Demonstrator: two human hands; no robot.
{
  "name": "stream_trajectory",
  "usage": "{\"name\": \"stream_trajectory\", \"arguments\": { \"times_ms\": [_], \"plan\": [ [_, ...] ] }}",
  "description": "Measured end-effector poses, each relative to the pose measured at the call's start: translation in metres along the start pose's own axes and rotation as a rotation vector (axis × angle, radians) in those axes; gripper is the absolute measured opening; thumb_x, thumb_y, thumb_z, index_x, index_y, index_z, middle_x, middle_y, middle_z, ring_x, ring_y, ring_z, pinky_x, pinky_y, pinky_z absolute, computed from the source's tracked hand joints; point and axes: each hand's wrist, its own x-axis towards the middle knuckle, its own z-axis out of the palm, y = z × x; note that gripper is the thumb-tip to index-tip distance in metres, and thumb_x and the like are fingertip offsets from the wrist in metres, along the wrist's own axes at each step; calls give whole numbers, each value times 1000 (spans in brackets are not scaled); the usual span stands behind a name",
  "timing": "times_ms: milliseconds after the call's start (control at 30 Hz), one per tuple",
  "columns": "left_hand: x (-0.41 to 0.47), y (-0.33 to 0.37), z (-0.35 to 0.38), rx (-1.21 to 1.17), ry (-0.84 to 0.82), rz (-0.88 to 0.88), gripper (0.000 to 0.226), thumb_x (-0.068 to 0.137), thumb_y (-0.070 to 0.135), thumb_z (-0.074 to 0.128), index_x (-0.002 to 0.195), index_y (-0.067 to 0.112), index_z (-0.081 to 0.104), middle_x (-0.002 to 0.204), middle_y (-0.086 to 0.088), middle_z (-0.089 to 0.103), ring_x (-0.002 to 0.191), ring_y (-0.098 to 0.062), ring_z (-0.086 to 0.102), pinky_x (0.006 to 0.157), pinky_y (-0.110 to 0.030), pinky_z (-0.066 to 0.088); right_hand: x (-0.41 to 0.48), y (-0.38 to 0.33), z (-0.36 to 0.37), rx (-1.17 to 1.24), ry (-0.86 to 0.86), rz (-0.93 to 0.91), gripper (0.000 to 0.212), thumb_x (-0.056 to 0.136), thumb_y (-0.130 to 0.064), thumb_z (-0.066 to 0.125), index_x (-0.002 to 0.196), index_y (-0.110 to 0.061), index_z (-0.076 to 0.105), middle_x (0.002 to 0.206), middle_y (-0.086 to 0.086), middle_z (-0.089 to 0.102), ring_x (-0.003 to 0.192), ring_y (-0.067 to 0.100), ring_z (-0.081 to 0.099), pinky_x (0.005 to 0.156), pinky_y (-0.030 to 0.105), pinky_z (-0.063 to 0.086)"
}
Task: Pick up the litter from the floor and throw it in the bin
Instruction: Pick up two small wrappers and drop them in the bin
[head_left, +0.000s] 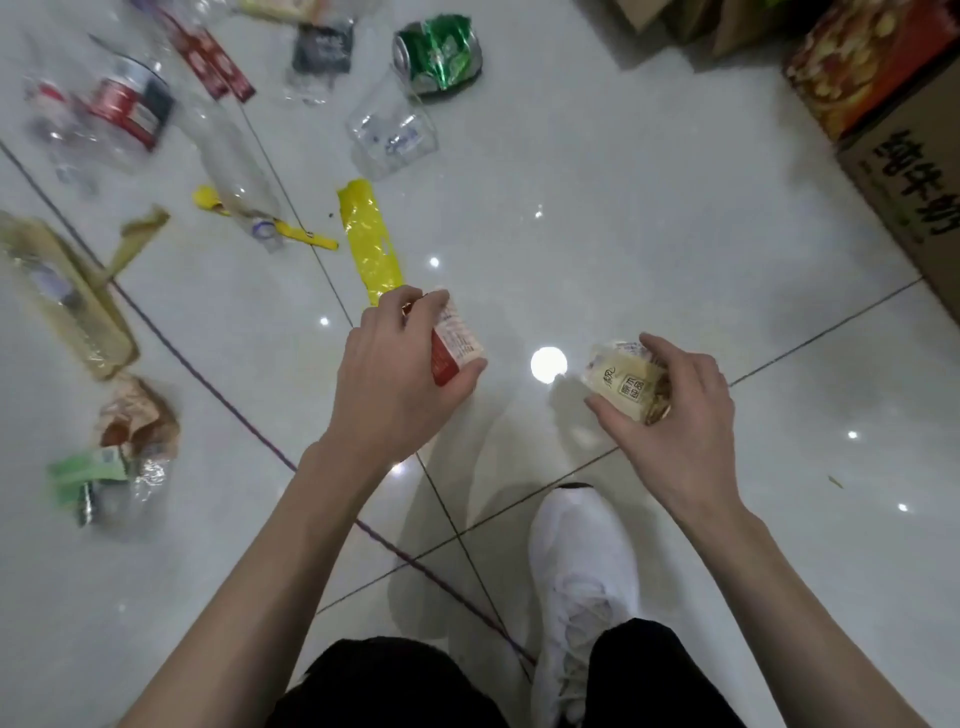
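My left hand (384, 384) clamps its fingers (421, 304) on a red-and-white carton (457, 338), print unreadable; my right hand (680, 415) grips a cream packet (623, 382), mid-frame. Right-edge cardboard box (904, 176) reads 纯牛奶. Glossy white tiled floor (571, 234); litter (130, 104) upper left.

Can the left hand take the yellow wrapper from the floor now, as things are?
Probably not yet. The yellow wrapper lies just beyond the left hand with nothing between them, but that hand grips a red and white box.

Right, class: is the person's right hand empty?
No, the right hand grips a pale packet, while the left hand holds a red and white carton.
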Motion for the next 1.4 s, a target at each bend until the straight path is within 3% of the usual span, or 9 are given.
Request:
{"name": "stream_trajectory", "arguments": {
  "times_ms": [133, 333, 500, 733, 933, 1167, 1400],
  "plan": [
    [-12, -28, -58, -4, 110, -91, 72, 78, 58, 63, 137, 19, 53, 135, -7, 52, 113, -31, 54, 95, -44, 43, 23, -68, 0, 57, -29, -170, 75, 72, -45, 86, 139, -25, 56, 119, -3, 54, 114, 23, 55, 105, 52, 44],
    [-55, -77, -129, 12, 242, -263, 70, 82, 58, 66, 140, 22, 49, 139, -2, 47, 121, -27, 50, 101, -41, 39, 35, -179, 17, 122, -123, -491, 74, 72, -36, 90, 137, -20, 57, 113, -10, 50, 106, 19, 56, 99, 49, 48],
    [-108, -114, -170, 18, 358, -429, 71, 83, 61, 60, 140, 21, 49, 139, -2, 47, 123, -27, 48, 103, -44, 39, 24, -246, 36, 177, -226, -700, 73, 74, -36, 89, 137, -18, 58, 115, -9, 53, 103, 11, 54, 95, 24, 45],
    [-197, -145, -209, 56, 465, -645, 71, 84, 59, 63, 141, 20, 48, 138, -2, 46, 121, -27, 49, 102, -43, 40, -15, -322, 64, 161, -475, -868, 72, 76, -45, 83, 140, -24, 56, 117, -11, 54, 106, 1, 51, 93, 4, 34],
    [-287, -163, -241, 116, 554, -853, 74, 83, 62, 59, 143, 20, 46, 141, -2, 45, 120, -25, 49, 99, -40, 39, -72, -398, 100, 195, -631, -1051, 71, 77, -44, 82, 139, -21, 57, 119, -9, 57, 110, 6, 54, 100, 23, 43],
    [-400, -165, -260, 117, 672, -1140, 78, 82, 65, 58, 146, 25, 41, 148, 3, 40, 133, -19, 42, 109, -40, 36, -171, -459, 155, 208, -899, -1271, 70, 80, -53, 76, 141, -27, 54, 123, -14, 54, 113, -2, 50, 95, 3, 33],
    [-505, -135, -254, 139, 790, -1393, 73, 83, 63, 59, 143, 25, 45, 146, 1, 41, 132, -23, 43, 111, -48, 37, -286, -479, 184, 193, -1193, -1489, 70, 82, -63, 68, 141, -28, 52, 123, -15, 53, 112, -1, 50, 92, 7, 38]
  ]
}}
